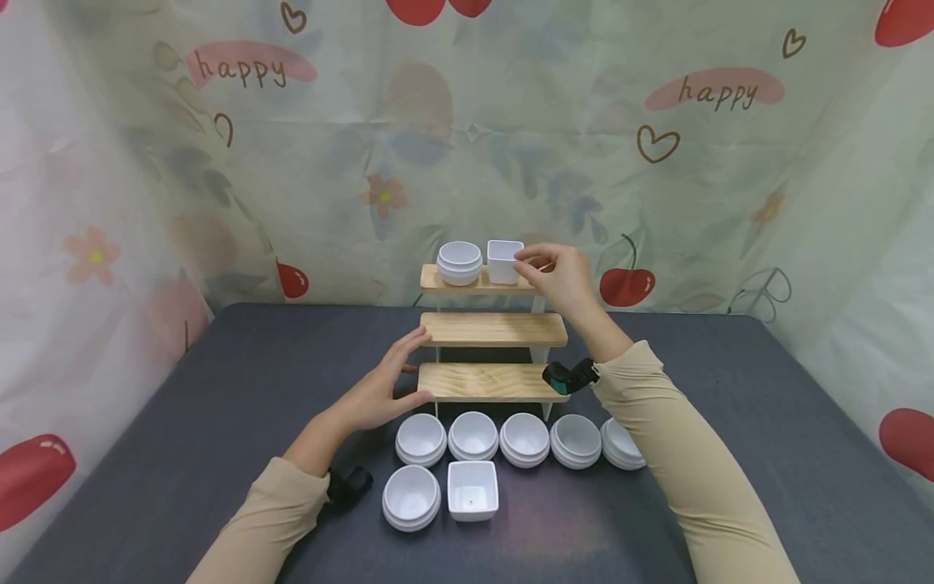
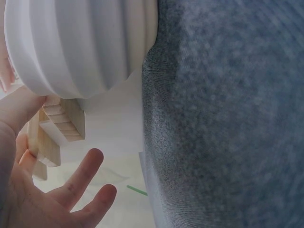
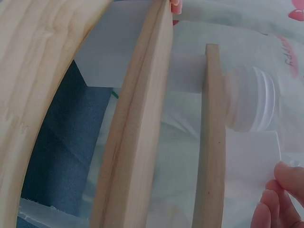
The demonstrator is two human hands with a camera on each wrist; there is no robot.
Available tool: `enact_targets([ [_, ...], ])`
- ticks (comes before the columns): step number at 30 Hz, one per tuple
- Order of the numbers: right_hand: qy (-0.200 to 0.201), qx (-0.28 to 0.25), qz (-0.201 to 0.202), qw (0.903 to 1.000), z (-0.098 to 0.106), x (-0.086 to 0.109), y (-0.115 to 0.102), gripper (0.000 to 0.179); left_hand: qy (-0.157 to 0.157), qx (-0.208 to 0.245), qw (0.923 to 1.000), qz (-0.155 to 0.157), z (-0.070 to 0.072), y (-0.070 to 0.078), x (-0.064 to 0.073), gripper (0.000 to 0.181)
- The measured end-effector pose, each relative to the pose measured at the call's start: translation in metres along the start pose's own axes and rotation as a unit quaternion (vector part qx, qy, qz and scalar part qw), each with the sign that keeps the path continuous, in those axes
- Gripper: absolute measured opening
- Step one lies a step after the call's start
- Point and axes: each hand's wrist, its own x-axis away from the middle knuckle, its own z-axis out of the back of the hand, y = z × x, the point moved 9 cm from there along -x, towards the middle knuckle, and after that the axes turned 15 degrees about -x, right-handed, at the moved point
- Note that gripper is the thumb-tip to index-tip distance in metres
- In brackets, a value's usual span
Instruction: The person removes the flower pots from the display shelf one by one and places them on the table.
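Observation:
On the top board of a three-tier wooden stand [image 1: 493, 329] sit a round white ribbed bowl [image 1: 460, 264] and a square white cup [image 1: 502, 264]. My right hand [image 1: 565, 280] pinches the cup's right side near the rim between thumb and fingers; in the right wrist view the cup [image 3: 251, 156] stands on the board beside the round bowl [image 3: 251, 99]. At the stand's left end, my left hand [image 1: 375, 393] touches the middle and bottom boards with fingers spread. A large ribbed bowl [image 2: 80, 45] fills the top of the left wrist view, close by the thumb.
In front of the stand, several round white bowls [image 1: 474, 436] form a row, the rightmost partly behind my right sleeve. Nearer me are another round bowl [image 1: 411, 499] and a square white bowl [image 1: 473, 491]. A dark cloth [image 1: 182, 454] covers the table; a printed curtain [image 1: 496, 162] hangs behind.

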Motion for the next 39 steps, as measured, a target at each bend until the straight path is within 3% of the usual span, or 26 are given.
enact_targets([
  [21,0.020,0.003,0.015,0.9997,0.002,0.002,-0.008,0.015,0.009,0.004,0.9998,-0.015,0.000,0.001,0.000,0.081],
  [39,0.007,-0.004,0.021,0.9997,0.012,0.014,-0.013,0.016,0.016,-0.003,0.9995,-0.026,0.001,0.002,-0.001,0.081],
])
